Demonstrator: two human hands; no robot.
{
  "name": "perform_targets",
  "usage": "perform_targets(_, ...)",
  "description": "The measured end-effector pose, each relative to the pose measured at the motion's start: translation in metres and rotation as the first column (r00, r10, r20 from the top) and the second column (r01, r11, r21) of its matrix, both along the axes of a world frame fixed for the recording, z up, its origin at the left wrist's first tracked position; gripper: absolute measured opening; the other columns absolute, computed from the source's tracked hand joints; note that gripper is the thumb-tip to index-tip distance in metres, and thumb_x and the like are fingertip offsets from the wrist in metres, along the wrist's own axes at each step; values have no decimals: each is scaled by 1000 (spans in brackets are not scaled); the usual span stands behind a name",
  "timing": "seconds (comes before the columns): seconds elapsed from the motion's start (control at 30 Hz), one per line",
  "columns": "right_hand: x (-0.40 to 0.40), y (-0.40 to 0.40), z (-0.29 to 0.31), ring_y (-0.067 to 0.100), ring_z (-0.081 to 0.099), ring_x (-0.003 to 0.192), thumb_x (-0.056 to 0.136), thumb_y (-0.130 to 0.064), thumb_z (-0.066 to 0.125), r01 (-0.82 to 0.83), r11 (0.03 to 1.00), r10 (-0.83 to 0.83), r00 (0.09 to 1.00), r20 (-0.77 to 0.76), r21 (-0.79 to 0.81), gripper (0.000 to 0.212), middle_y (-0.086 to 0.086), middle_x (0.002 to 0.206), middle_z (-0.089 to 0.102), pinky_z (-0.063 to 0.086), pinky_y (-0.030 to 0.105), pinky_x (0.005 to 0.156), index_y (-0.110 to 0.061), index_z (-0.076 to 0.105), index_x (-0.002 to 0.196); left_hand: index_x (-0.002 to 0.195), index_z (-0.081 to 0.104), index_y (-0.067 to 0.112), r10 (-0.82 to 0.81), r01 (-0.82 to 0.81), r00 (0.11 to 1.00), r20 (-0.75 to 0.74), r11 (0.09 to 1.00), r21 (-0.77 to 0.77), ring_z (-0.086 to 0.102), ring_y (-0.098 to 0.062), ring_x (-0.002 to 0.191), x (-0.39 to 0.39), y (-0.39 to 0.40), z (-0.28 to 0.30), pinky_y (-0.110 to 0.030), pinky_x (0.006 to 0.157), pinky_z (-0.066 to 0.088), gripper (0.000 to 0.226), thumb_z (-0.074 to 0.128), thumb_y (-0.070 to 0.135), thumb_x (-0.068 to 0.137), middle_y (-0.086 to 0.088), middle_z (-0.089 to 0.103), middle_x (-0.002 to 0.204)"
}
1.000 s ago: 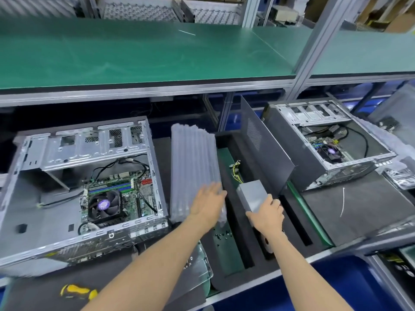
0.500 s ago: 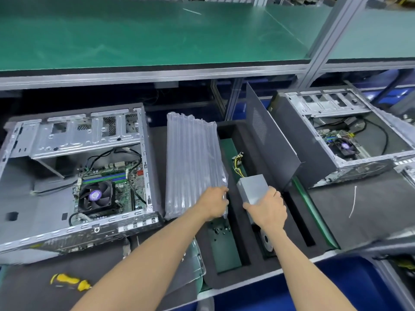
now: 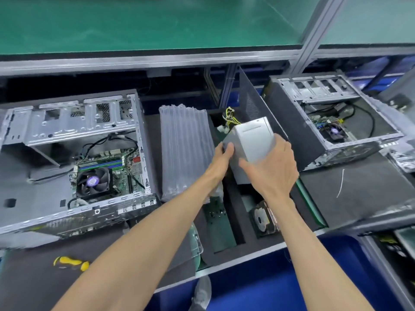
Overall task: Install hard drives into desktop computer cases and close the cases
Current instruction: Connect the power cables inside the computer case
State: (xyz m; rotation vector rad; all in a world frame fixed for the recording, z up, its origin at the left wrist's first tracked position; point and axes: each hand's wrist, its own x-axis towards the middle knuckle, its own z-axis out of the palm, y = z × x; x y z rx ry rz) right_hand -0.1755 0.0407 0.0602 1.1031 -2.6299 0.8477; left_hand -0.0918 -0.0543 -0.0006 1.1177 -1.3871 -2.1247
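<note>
Both hands grip a grey metal box point(image 3: 251, 142) held tilted above a slotted black foam tray point(image 3: 233, 212): the right hand point(image 3: 272, 169) wraps its near right side, thumb across the front face and fingers up the side, while the left hand point(image 3: 221, 157) pinches the box's left edge, both forearms reaching in from the near edge. A bundle of yellow wires point(image 3: 229, 118) hangs from the far end of the box. Just below the right wrist, a hard drive point(image 3: 262, 218) stands on edge in one of the tray's slots. Just left of the left hand, a clear air-column cushion point(image 3: 186, 149) leans upright in the tray; green boards point(image 3: 221, 223) sit in the slot beneath that wrist. Beyond the right hand a dark side panel point(image 3: 258, 108) stands tilted. Farther left lies an open case point(image 3: 74, 158) on its side, motherboard and fan point(image 3: 93, 181) showing; farther right lies a second open case point(image 3: 332, 122). Both rest on a dark mat point(image 3: 359, 189), where a white cable tie point(image 3: 340, 184) lies to the right. Near the left elbow is a yellow-handled screwdriver point(image 3: 70, 262). Above and behind everything runs a green-topped shelf point(image 3: 146, 21) on an aluminium frame point(image 3: 314, 30); blue bins point(image 3: 258, 288) sit below the bench edge.
</note>
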Motion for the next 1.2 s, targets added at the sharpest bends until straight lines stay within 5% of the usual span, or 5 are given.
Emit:
perform_targets(0.27,58,-14,69,-2,54,97,49,-61,79,-1,917,179,894,410,-398,99,-25,114,58,44,20,79,-23,50,135,132,60,21,183,-181,961,-207,983,33,64,-22,119,82,-37,76,-42,101,53,54,56,60,95,-1,69,128)
perform_targets(0.47,132,-47,66,27,72,96,60,-31,84,81,717,640,317,700,-692,60,8,108,75,57,37,73,-8,70,115,93,82,22,125,-127,942,-311,992,14,74,-21,87,208,-61,118,-29,69,58,25,73,40,79,-4,77,104)
perform_targets(0.67,226,-93,44,29,69,97,87,-14,55,-37,730,667,-178,723,-683,28,5,109,75,58,48,79,-20,76,106,106,62,5,344,-346,937,-66,879,-329,74,-21,76,319,-76,155,-35,65,57,64,88,29,52,-8,76,95)
perform_targets(1.03,305,-182,62,18,60,80,97,-8,52,-68,808,541,-308,783,-585,13,1,77,65,45,31,76,-11,62,89,96,49,38,554,-201,719,419,743,-639,63,-5,84,437,-77,150,-37,77,58,73,83,62,36,18,63,94)
perform_targets(1.2,297,-193,61,13,56,72,95,-1,55,37,732,677,-144,721,-680,23,4,76,59,42,22,67,-11,58,74,99,48,31,649,-259,596,474,714,-651,63,-11,83,438,-77,145,-39,75,54,77,78,66,37,13,62,94)
